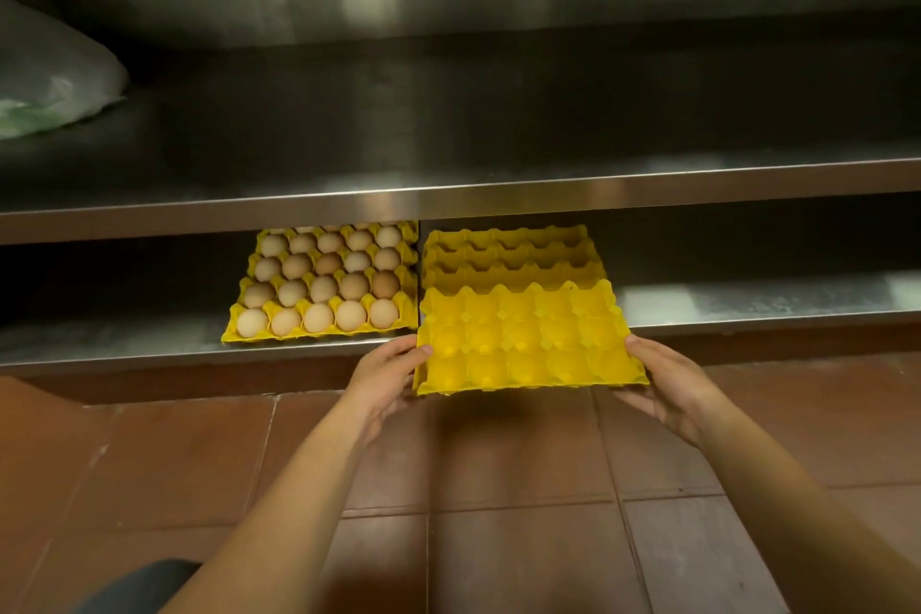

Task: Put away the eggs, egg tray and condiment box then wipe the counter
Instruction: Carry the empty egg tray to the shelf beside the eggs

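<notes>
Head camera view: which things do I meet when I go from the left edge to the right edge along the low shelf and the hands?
White plastic bag → yellow tray full of eggs → left hand → empty yellow egg tray held in both hands → right hand.

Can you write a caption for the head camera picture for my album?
Two hands, left and right, hold an empty yellow egg tray before the low steel shelf, beside a full egg tray.
</notes>
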A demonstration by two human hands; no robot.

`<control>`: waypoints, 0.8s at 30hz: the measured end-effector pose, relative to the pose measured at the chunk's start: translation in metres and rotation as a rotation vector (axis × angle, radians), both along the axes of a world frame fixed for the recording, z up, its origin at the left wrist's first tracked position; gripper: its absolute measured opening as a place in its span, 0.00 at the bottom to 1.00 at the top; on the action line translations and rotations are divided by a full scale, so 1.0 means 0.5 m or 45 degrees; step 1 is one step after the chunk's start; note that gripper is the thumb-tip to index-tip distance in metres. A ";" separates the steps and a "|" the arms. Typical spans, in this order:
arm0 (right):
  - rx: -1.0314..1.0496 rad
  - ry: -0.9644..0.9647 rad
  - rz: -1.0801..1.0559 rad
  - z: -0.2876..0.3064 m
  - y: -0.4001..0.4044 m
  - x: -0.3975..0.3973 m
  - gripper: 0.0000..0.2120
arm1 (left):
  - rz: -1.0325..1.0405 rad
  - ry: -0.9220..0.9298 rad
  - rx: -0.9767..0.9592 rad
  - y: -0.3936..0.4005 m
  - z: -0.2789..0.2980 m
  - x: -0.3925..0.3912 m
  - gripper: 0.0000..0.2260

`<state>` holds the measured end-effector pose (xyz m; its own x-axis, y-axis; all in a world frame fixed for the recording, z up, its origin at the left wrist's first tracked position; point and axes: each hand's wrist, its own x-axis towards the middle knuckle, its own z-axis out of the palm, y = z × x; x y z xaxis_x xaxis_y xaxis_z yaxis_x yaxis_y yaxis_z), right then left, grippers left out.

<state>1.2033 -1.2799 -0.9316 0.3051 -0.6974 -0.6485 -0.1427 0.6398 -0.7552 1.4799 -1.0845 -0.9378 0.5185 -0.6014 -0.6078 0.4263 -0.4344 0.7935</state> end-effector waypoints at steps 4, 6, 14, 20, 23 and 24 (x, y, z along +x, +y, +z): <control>0.104 0.033 -0.017 -0.006 0.004 0.005 0.15 | 0.005 0.145 0.010 0.000 -0.002 -0.003 0.16; 0.179 0.036 -0.071 -0.010 0.001 0.003 0.15 | 0.022 0.284 -0.001 -0.001 0.000 -0.002 0.19; 0.341 0.054 -0.122 -0.002 -0.005 -0.010 0.14 | 0.275 0.590 0.040 -0.004 -0.006 0.011 0.31; 0.378 0.198 -0.083 0.000 -0.011 -0.026 0.22 | 0.115 0.509 0.176 0.011 -0.012 0.013 0.29; 0.350 0.178 -0.116 0.002 -0.017 -0.029 0.20 | 0.074 0.480 0.211 0.011 -0.006 0.016 0.27; 0.343 0.153 -0.133 0.002 -0.017 -0.028 0.19 | 0.087 0.481 0.203 0.007 -0.002 0.017 0.27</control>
